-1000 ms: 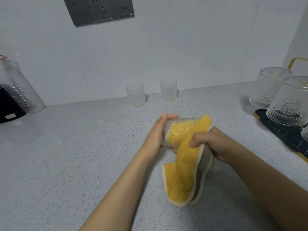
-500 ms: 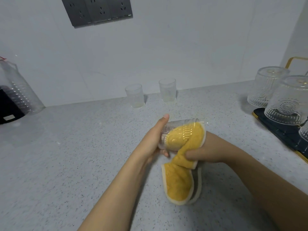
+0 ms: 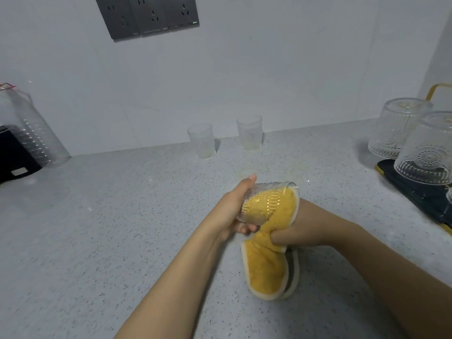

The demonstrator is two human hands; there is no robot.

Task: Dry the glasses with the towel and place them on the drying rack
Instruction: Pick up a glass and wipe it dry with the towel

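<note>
Holding a patterned glass (image 3: 265, 201) on its side above the bench (image 3: 122, 228), your left hand (image 3: 232, 211) wraps its grip round the base end. Your right hand (image 3: 303, 231) pinches the yellow towel (image 3: 271, 243), which is stuffed into the glass's mouth. Two more glasses (image 3: 201, 141) stand by the wall; the drying rack (image 3: 420, 192) at right carries upturned ones.

A single head-worn wide-angle camera looks forward and down over the desk (image 3: 97, 228), close above the hands (image 3: 232, 211) at centre, facing the wall (image 3: 269, 69) behind the desk; forearms enter from the lower edge.
</note>
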